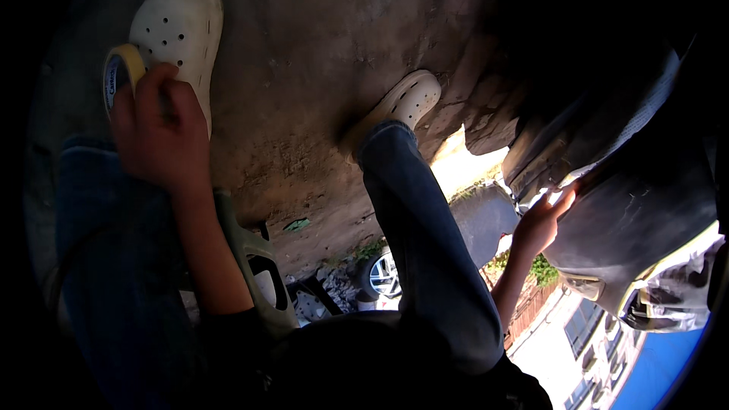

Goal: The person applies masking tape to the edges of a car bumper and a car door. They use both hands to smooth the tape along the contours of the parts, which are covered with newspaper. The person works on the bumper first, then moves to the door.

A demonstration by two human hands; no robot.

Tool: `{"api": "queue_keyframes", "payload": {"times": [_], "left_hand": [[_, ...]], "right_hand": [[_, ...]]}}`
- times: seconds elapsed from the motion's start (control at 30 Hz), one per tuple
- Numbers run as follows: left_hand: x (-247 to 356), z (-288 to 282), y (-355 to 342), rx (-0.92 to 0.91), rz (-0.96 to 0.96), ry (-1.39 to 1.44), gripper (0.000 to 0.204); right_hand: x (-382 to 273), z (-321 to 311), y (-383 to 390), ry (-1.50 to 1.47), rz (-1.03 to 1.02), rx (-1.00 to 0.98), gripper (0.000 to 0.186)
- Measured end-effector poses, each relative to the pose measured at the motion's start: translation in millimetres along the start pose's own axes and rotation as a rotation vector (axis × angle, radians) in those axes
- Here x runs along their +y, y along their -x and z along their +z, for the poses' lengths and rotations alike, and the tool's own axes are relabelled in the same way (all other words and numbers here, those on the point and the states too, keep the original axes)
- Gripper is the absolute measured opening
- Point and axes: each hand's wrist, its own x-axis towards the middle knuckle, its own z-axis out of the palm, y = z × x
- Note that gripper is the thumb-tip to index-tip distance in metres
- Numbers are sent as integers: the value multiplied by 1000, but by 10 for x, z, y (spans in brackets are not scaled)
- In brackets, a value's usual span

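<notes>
On the left, my left hand (161, 125) is closed round a roll of masking tape (135, 63), a pale yellow ring with a printed label inside. The roll is held over a cream clog (186, 19) on my foot. Over on the right, my right hand (538, 226) reaches to the lower edge of a dark, curved panel (630, 220) that looks like vehicle bodywork. Its thumb and finger come together at that edge, beside a thin bright strip; whatever lies between them is too small to make out. Deep shadow hides much of the panel's upper part.
My other clog (414, 102) stands on the rough, dirty concrete floor (288, 68). A grey-green plastic chair (262, 250) is close by my left forearm. Behind are a spoked wheel (383, 275), rubble and a pale building (585, 342). Clear crumpled plastic film (676, 288) hangs at the panel's far end.
</notes>
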Motion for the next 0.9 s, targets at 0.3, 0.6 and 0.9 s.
{"api": "queue_keyframes", "payload": {"times": [0.3, 0.6, 0.9], "left_hand": [[8, 31, 1, 84, 2, 57, 16], [-19, 39, 13, 37, -11, 72, 16], [-8, 21, -20, 69, 9, 101, 19]], "right_hand": [[-77, -125, 22, -516, -303, 183, 56], [-744, -286, -719, -295, -757, 542, 75], [-893, -303, -889, -237, -546, 553, 84]]}}
